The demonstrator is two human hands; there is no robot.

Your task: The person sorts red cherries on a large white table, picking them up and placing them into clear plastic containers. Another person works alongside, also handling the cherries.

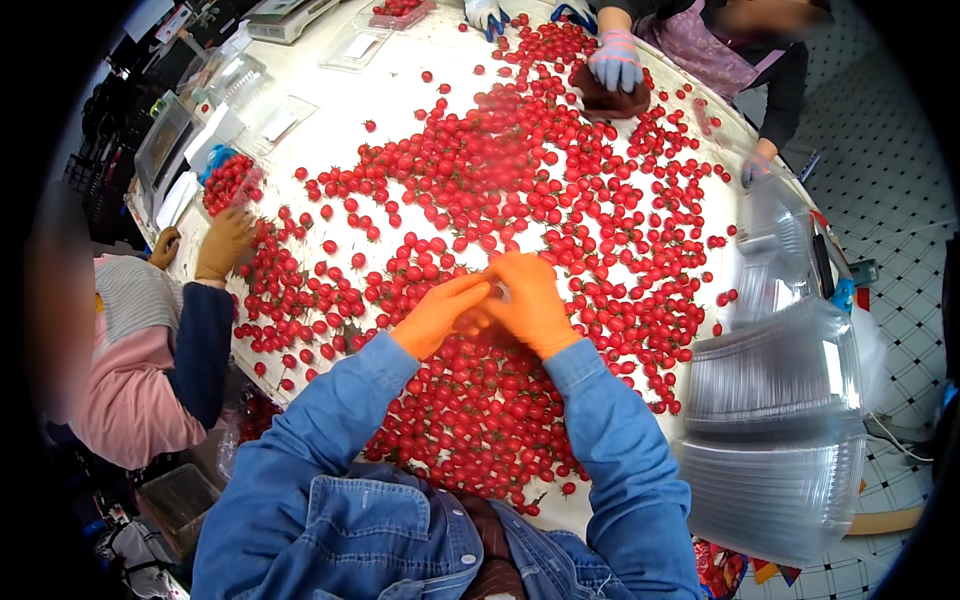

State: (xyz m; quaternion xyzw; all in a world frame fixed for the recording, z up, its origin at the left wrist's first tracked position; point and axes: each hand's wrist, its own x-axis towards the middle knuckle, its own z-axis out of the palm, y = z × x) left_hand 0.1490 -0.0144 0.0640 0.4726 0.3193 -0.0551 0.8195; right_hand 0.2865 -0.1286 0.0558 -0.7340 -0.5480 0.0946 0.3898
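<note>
Many red cherry tomatoes (480,390), some with green stems, lie spread over a white table (337,105). My left hand (442,311), in an orange glove, is above them near the middle, its fingers bent towards the other hand. Touching or almost touching it is my right hand (529,300), gloved the same way, with curled fingers. Whether anything is between the fingers is hidden. Tomatoes lie below and all around both hands.
Stacked clear plastic containers (772,375) stand at the right edge. A co-worker's brown-gloved hand (225,240) is by a filled clear punnet (231,186) at left. Across the table, another person's gloved hand (616,64) rests on a dark red item (611,101). A scale (289,19) stands far left.
</note>
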